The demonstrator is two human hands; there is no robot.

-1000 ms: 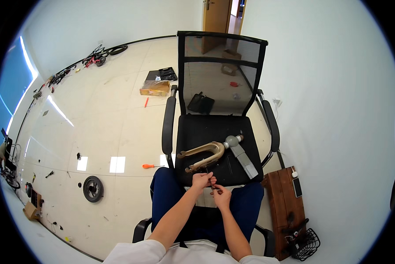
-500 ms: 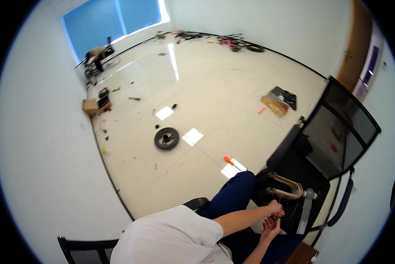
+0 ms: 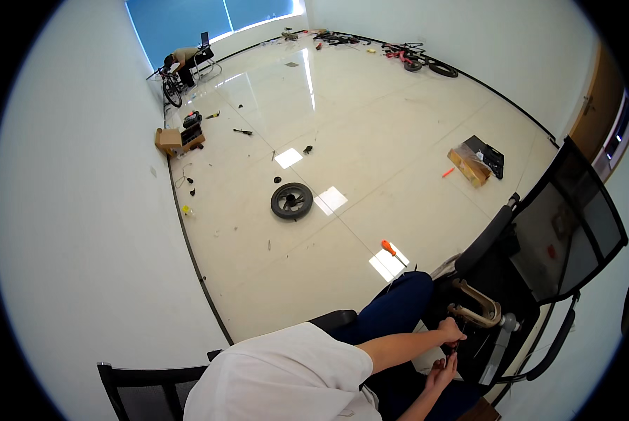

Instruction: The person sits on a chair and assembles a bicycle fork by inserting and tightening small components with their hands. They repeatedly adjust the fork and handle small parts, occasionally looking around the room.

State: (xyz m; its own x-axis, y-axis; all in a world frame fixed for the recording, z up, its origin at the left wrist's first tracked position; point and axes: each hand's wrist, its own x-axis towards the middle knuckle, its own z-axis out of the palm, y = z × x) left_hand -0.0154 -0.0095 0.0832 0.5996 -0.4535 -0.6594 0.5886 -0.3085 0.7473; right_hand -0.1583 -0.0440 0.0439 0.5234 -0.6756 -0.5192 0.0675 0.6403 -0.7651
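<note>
A bronze-coloured fork [image 3: 488, 306] with a silver-grey tube lies across the black seat of the office chair [image 3: 532, 277] at my right. Just in front of its prongs my left hand [image 3: 452, 330] reaches in, its fingers pinched together. Below and close to it, my right hand [image 3: 441, 372] is turned up with bent fingers, closed around a small dark thing. Both hands meet at this small thin piece, too small and partly hidden to name. My hands are beside the fork, and I cannot tell whether they touch it.
An orange-handled screwdriver [image 3: 393, 251] and a black wheel [image 3: 291, 201] lie on the tiled floor. Farther right are a yellowish box [image 3: 471, 167] and an open black case [image 3: 488, 154]. Cardboard boxes [image 3: 168, 141] stand by the left wall. Another person [image 3: 183, 57] bends over a bicycle far back.
The whole view has shifted, so the room's things appear farther right and higher. My hands stay close together by the fork, with little visible change in their grip.
</note>
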